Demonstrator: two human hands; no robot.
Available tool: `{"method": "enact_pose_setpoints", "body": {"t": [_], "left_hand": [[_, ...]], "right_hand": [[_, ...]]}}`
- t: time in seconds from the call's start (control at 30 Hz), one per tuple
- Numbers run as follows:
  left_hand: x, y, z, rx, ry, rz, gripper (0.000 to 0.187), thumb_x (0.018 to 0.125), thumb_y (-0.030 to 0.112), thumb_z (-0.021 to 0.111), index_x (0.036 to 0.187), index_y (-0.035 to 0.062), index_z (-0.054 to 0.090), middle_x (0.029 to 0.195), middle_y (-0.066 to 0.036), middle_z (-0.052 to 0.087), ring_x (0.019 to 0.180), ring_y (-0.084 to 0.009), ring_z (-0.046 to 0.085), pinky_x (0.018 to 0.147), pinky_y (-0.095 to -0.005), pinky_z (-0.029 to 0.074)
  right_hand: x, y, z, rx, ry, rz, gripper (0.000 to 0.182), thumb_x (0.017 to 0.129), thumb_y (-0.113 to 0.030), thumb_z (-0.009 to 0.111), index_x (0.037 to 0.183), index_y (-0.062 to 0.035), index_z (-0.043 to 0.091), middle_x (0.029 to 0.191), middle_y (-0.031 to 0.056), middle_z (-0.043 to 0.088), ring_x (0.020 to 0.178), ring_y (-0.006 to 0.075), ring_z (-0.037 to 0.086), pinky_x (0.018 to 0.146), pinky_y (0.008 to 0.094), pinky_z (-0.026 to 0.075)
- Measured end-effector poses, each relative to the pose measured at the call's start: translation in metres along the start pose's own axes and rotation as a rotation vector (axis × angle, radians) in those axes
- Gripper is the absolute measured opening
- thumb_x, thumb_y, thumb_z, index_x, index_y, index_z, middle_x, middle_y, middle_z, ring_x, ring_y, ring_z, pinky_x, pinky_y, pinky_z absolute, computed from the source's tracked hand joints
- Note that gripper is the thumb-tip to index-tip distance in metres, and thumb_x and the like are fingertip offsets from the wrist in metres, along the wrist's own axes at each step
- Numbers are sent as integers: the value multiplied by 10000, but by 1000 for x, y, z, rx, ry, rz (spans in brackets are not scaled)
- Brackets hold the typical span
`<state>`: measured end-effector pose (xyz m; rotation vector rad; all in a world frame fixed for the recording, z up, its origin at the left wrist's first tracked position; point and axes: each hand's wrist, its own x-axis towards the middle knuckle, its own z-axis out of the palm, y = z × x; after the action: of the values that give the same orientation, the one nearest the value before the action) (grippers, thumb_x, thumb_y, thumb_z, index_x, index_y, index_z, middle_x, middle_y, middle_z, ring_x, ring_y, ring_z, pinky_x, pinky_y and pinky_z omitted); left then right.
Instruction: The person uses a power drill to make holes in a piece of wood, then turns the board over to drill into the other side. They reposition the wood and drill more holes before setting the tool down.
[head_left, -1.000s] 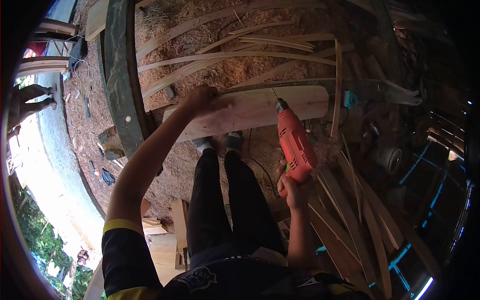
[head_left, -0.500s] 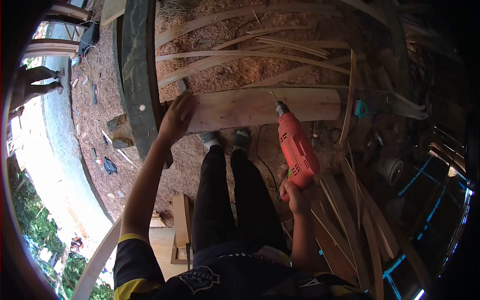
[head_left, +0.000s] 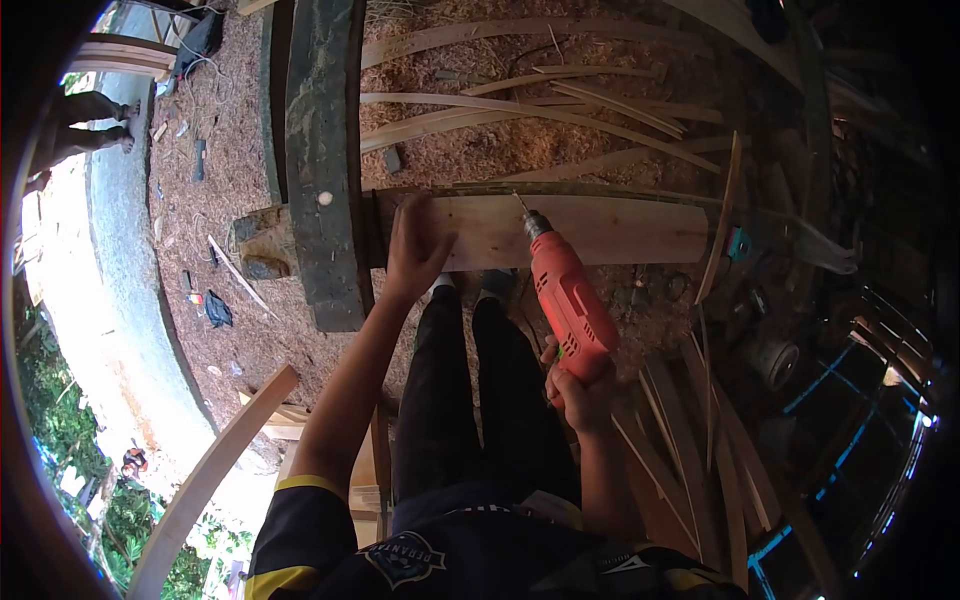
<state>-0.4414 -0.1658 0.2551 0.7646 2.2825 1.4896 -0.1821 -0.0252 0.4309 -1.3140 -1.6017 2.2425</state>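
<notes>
A red power drill point(head_left: 572, 305) is in my right hand point(head_left: 580, 395), whose fingers wrap round its grip. The drill points away from me, and its thin bit point(head_left: 520, 202) overlaps the far part of a pale wooden board point(head_left: 610, 230). Flat across the board's left part lies my left hand point(head_left: 418, 245), thumb spread from the fingers. Small dark holes or spots mark the board's face near that hand. At its left end the board meets a thick, dark beam point(head_left: 325, 150).
Long thin wood strips point(head_left: 560, 110) lie across shavings on the ground beyond the board. More planks point(head_left: 690, 430) lean at the lower right. A curved plank point(head_left: 210, 480) stands at lower left. A teal tool point(head_left: 738, 245) sits past the board's right end. Another person's legs point(head_left: 95, 122) show far left.
The drill has moved left along the board, its bit now nearer my left hand. My left hand has shifted slightly right, away from the beam. The whole view has also shifted.
</notes>
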Motion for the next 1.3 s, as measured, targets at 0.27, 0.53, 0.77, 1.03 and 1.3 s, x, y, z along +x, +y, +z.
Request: {"method": "enact_pose_setpoints", "body": {"t": [0.27,0.53,0.77,1.03,1.3], "left_hand": [[28,-10,6,152,48,-82,256,976,188,725,1144,23,625,1106,-179,634,1076,-424,588,954,-497,465],[35,-28,6,128,51,-83,118,1038,124,567,1075,40,641,1040,-179,632,996,-434,573,904,-525,440],[34,-19,11,320,206,-62,204,1067,158,532,1182,35,647,1315,-207,606,1207,-459,546,1068,-553,402],[35,-33,13,150,190,-43,287,1121,144,459,1304,-18,608,1570,-277,495,1513,-513,403,1249,-557,334],[37,-33,12,21,107,-114,309,1132,143,416,1284,-14,634,1538,-256,562,1516,-494,435,1268,-524,337]], "right_hand": [[1,-5,23,0,5,66,425,876,18,566,1295,69,623,1021,122,680,571,82,580,489,251,476],[-5,-7,46,-25,28,92,370,893,31,584,1255,77,642,998,97,696,581,76,600,500,247,484],[-13,-20,66,-173,-51,119,387,899,39,561,1277,92,626,1001,89,678,570,79,589,476,247,469],[-8,-36,92,-221,45,142,90,854,-62,681,927,-9,692,822,66,697,738,151,684,682,342,546],[-12,-37,87,-169,97,243,62,862,-35,667,920,-16,671,806,43,668,720,124,656,657,326,531]]}}
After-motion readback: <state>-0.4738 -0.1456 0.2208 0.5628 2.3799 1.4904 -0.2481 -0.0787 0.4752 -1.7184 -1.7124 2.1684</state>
